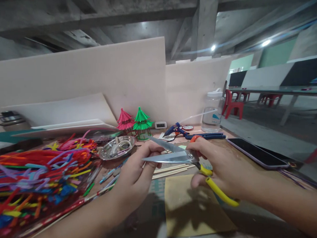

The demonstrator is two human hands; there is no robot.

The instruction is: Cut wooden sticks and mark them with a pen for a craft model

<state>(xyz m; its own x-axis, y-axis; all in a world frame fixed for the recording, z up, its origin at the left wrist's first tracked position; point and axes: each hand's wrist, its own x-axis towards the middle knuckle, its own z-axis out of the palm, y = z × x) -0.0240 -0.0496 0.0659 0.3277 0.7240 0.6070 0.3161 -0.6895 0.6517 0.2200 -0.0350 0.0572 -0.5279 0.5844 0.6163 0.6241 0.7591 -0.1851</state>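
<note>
Yellow paper [176, 187] lies flat on the table [141, 220] in front of me, with a little open surface on its left. A phone [255, 153] rests near the table's right edge; on the left, heaped pipe cleaners [40, 171] crowd the room, and a glue gun [175, 129] sits toward the back. My right hand [219, 158] is closed around the handles of the scissors [172, 157], which point left above some wooden sticks [172, 171], blades apart. My left hand [136, 175] is curled by the blade tips, and I cannot tell whether it grips anything.
</note>
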